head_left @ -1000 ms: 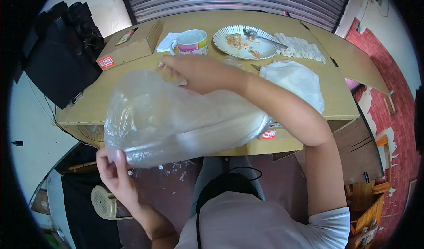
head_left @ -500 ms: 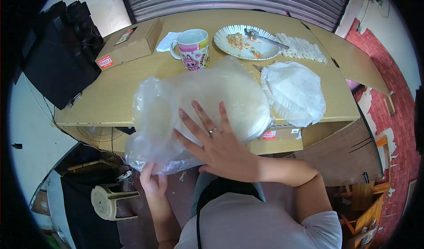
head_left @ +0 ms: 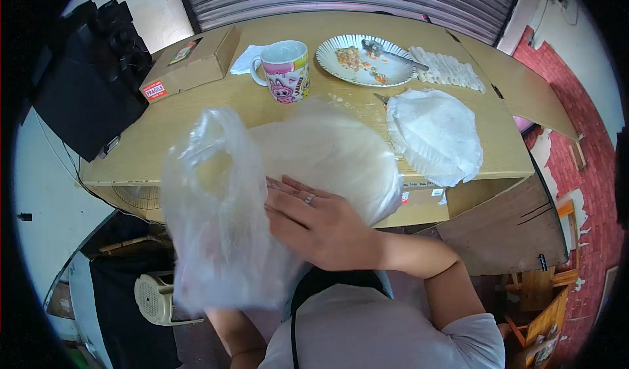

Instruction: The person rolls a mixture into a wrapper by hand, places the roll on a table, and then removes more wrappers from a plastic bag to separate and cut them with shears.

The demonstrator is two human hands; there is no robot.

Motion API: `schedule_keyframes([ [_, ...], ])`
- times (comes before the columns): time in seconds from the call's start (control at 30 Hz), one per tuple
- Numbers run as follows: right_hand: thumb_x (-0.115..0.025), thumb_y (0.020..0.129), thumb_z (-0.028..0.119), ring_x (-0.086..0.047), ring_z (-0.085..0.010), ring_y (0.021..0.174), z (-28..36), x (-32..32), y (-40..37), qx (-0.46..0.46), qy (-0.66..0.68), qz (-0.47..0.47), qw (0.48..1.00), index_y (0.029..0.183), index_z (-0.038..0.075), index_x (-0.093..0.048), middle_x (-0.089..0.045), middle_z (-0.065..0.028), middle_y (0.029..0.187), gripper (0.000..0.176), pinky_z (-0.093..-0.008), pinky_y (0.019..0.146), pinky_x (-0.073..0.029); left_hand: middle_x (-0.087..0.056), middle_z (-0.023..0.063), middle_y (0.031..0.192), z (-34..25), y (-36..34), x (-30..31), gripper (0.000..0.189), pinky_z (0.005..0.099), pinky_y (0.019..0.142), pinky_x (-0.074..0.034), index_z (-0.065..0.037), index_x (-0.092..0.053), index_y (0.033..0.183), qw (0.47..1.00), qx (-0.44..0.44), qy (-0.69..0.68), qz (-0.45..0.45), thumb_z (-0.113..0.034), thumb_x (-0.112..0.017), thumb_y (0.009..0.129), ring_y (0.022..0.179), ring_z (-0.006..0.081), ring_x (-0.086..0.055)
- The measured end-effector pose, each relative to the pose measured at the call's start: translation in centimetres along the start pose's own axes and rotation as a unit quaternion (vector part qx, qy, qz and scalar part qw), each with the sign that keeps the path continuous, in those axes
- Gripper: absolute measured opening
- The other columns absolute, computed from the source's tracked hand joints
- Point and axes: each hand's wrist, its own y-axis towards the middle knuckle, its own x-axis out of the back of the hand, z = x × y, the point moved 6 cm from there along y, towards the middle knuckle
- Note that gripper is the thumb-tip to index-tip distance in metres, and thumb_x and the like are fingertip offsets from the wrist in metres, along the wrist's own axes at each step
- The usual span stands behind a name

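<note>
A clear plastic bag [head_left: 216, 231] with loop handles hangs over the table's front edge, blurred by motion at its lower part. Beside it, at the table's front, lies a pile of thin, round, whitish sheets [head_left: 334, 146], partly under plastic. My right hand [head_left: 327, 228], wearing a ring, is closed at the bag's right edge with its fingers drawn together; its thumb is hidden. Behind the bag's lower end my left hand is out of sight, and only the forearm [head_left: 236, 336] shows. To the right lies another stack of round white sheets [head_left: 436, 136] with ruffled edges.
A patterned mug [head_left: 287, 74] stands at the back beside a cardboard box [head_left: 190, 64]. Right of the mug, a paper plate [head_left: 334, 47] carries chopped food and a spoon [head_left: 393, 55]. Several white rolls [head_left: 452, 71] lie alongside. A black speaker-like case [head_left: 85, 87] occupies the left end.
The bag's left part has been lifted and spread out toward me. My right hand has gone from flat with spread fingers to fingers together; my left hand has become hidden behind the bag.
</note>
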Motion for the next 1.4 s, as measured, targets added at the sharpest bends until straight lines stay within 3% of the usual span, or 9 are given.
schedule_keyframes([
  [0.2,-0.061,0.087,0.009,-0.061,-0.034,0.122,-2.7,3.8,1.9,-0.083,0.219,-0.028,0.972,0.127,0.0,-0.057,-0.056,-0.0186,0.137,0.04,-0.0427,0.099,-0.052,-0.063,0.0166,0.127,0.4,-0.4,-1.6,0.081,0.0395,0.099,-0.049,0.007,-0.048,0.139,0.994,0.079,0.06,0.038,-0.013,-0.083,0.069,0.116,0.0295,-0.061],
  [0.3,-0.061,0.093,0.011,-0.065,-0.0288,0.114,-6.3,5.2,3.7,0.0,0.218,-0.265,0.939,0.126,0.001,-0.061,-0.063,-0.0156,0.131,0.034,-0.0369,0.097,-0.051,-0.062,0.0166,0.129,0.4,-0.9,-2.9,0.083,0.0394,0.1,-0.049,0.008,-0.047,0.14,0.987,0.115,0.093,0.057,-0.013,-0.084,0.068,0.117,0.0292,-0.061],
  [0.37,-0.06,0.098,0.013,-0.067,-0.022,0.107,-7.0,5.9,7.5,-0.158,0.317,-0.057,0.933,0.121,0.001,-0.067,-0.071,-0.0117,0.115,0.027,-0.0322,0.097,-0.049,-0.062,0.0166,0.13,0.5,-1.0,-4.1,0.085,0.0394,0.101,-0.048,0.008,-0.047,0.141,0.981,0.137,0.115,0.072,-0.012,-0.085,0.068,0.117,0.029,-0.061],
  [0.5,-0.058,0.098,0.012,-0.066,-0.0169,0.105,-10.0,3.9,11.9,-0.133,0.497,-0.07,0.855,0.115,0.001,-0.07,-0.074,-0.0101,0.104,0.023,-0.0306,0.097,-0.048,-0.064,0.0138,0.126,-2.2,2.8,-5.3,0.067,0.0361,0.1,-0.048,0.006,-0.051,0.138,0.967,0.167,0.189,-0.027,-0.018,-0.081,0.084,0.116,0.0232,-0.061],
  [0.83,-0.046,0.103,0.027,-0.062,-0.0368,0.113,-9.8,-1.0,14.6,-0.012,0.198,0.028,0.98,0.13,0.012,-0.061,-0.067,-0.0207,0.12,0.035,-0.0403,0.102,-0.047,-0.071,0.0088,0.111,-3.9,5.4,6.6,0.025,0.0347,0.095,-0.049,0.003,-0.068,0.114,0.828,-0.037,0.558,-0.041,-0.012,-0.066,0.094,0.101,0.0226,-0.065],
  [1.0,-0.069,0.086,0.032,-0.036,-0.0397,0.143,-10.5,-6.3,7.3,0.023,0.184,0.262,0.947,0.149,0.009,-0.04,-0.039,-0.0247,0.15,0.073,-0.0546,0.116,-0.03,-0.054,0.0194,0.142,2.5,0.1,7.5,0.065,0.0462,0.112,-0.038,-0.003,-0.057,0.134,0.71,0.076,0.685,0.143,-0.028,-0.08,0.078,0.131,0.0362,-0.05],
  [1.07,-0.081,0.076,0.034,-0.024,-0.0389,0.152,-10.6,-6.7,7.3,0.073,0.056,0.254,0.963,0.155,0.009,-0.031,-0.023,-0.0246,0.162,0.096,-0.0597,0.12,-0.023,-0.029,0.0185,0.162,0.7,1.9,0.1,0.101,0.0538,0.121,-0.022,-0.01,-0.04,0.152,0.838,0.055,0.499,0.214,-0.045,-0.083,0.068,0.149,0.0404,-0.027],
  [1.13,-0.089,0.063,0.041,-0.005,-0.0393,0.155,-10.9,-7.2,8.1,0.067,0.054,0.272,0.958,0.16,0.011,-0.014,-0.009,-0.0255,0.166,0.126,-0.0678,0.12,-0.01,-0.015,0.0178,0.167,0.6,3.5,0.0,0.122,0.0607,0.122,-0.011,-0.015,-0.024,0.161,0.666,-0.005,0.695,0.272,-0.058,-0.081,0.062,0.154,0.0421,-0.013],
  [1.4,-0.086,0.061,0.055,-0.011,-0.0352,0.156,-13.5,-10.5,9.3,0.037,0.001,0.383,0.923,0.16,0.001,-0.011,-0.01,-0.0272,0.165,0.136,-0.0657,0.121,-0.01,-0.014,0.01,0.169,3.2,5.3,-1.6,0.126,0.0652,0.121,-0.007,-0.019,-0.025,0.161,0.644,0.136,0.652,0.377,-0.067,-0.078,0.057,0.156,0.0352,-0.008],
])
